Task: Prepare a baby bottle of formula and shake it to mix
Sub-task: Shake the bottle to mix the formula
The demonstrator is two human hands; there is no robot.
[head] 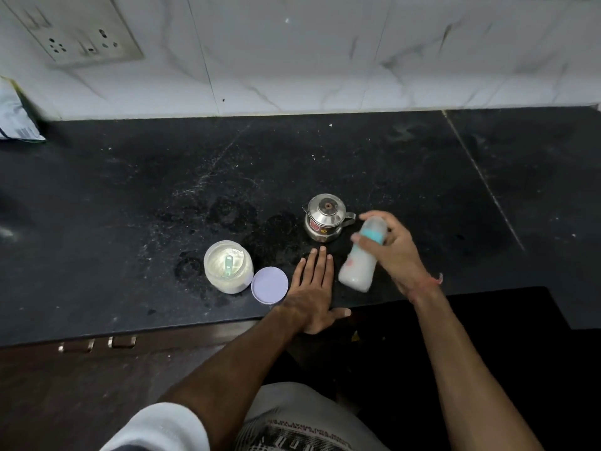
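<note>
Curled round the neck of a clear plastic baby bottle (357, 262) with a teal collar, the right hand (395, 252) grips it right of the frame's centre, fingers wrapped over the collar and cap end. That bottle is tilted, its top toward the upper right and its base toward the lower left, and it is blurred; white milky liquid fills the body. It hangs above the black speckled stone countertop (130, 196), apart from the surface. A red thread is tied round the right wrist.

Just left of the bottle, the left hand (313, 288) lies flat on the countertop with fingers straight and together, thumb spread out along the counter's front edge, holding nothing.

Above the left fingertips stands a small lidded stainless steel pot (325, 221) with a handle on its right side, close to the bottle's top. Left of the left hand lies a round lilac lid (269, 284), touching an open translucent jar of pale powder (228, 266) with a light green scoop standing in it.

At the upper left, a switch and socket plate (78, 30) sits on the white marbled tile wall (325, 60). A white packet (16, 115) rests at the far left edge.
</note>
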